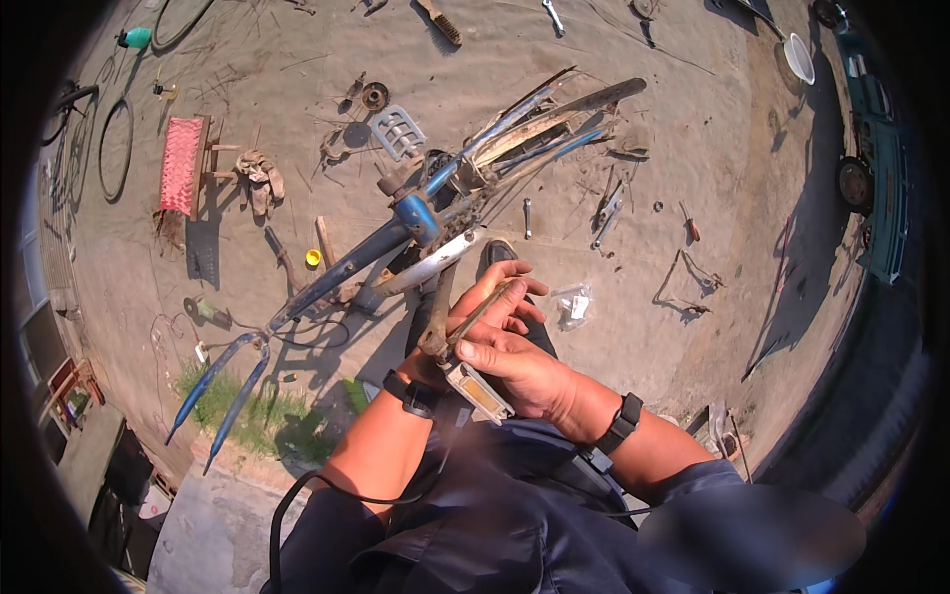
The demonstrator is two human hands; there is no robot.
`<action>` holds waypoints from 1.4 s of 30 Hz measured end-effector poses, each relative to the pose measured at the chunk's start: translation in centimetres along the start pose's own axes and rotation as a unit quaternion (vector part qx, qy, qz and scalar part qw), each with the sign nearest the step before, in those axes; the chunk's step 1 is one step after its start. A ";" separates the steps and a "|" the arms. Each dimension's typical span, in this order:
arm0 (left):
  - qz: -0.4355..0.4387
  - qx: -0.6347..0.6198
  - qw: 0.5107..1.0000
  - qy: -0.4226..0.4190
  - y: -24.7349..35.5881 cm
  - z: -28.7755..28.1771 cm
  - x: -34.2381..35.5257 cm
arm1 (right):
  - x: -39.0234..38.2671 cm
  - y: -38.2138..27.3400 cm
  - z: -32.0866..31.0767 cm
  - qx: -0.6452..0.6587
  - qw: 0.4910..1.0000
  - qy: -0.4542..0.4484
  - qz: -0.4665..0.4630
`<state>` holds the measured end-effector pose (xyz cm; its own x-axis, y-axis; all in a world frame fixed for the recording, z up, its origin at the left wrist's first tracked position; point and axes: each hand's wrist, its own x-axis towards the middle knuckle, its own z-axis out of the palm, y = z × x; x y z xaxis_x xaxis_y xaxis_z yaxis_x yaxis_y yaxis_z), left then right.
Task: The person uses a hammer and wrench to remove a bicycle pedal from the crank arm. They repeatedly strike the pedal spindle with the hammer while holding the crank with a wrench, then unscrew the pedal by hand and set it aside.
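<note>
A bicycle pedal [479, 392] with a pale block and rusty frame sits at the lower end of a rusty crank arm [438, 307], close to my body. Across that joint slants a thin rusty bar [485, 313], perhaps a flat wrench. My left hand [490, 292] reaches behind the crank, its fingers curled around the bar's upper end. Beside the pedal, my right hand [529, 371] presses its thumb on the bar's lower end; its other fingers are partly hidden. The worn blue bicycle frame [416, 220] lies ahead, a second grey pedal [398, 133] on its far side.
A red woven stool [182, 166] stands left, near dirty gloves [260, 181]. A blue fork [237, 381] lies lower left. Wrenches [527, 219], a screwdriver [691, 224], a clear plastic bag [573, 306] and a yellow cap [313, 258] are scattered on the ground. A green vehicle [879, 188] is at right.
</note>
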<state>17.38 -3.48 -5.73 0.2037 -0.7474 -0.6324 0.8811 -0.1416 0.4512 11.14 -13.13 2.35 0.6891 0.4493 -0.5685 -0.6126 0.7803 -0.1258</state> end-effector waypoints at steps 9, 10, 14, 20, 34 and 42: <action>-0.019 -0.023 0.999 -0.017 -0.2 0.1 0.2 | 0.0 1.1 0.8 0.062 0.995 0.081 -0.016; -0.018 -0.018 0.999 -0.020 -0.4 0.1 0.3 | 0.1 1.1 0.7 0.074 0.994 0.083 -0.011; -0.011 0.000 1.000 -0.025 -0.5 0.4 0.6 | 0.3 1.0 0.1 0.052 0.995 0.075 -0.038; -0.005 0.008 1.000 -0.021 0.4 1.3 0.1 | 0.7 0.2 0.8 0.005 0.993 0.092 -0.077; 0.143 0.108 0.926 0.332 1.3 -1.0 -14.2 | -0.7 -1.7 4.3 -0.628 0.690 0.211 -0.293; 0.359 0.571 0.687 0.269 9.9 7.9 -13.8 | -0.6 -1.4 5.9 -0.700 0.631 0.187 -0.277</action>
<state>19.86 0.32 12.46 0.8106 -0.5855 0.0100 -0.3771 -0.5089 0.7738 13.85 -11.95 7.68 0.9686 -0.0619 -0.2408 -0.2394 -0.4942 -0.8358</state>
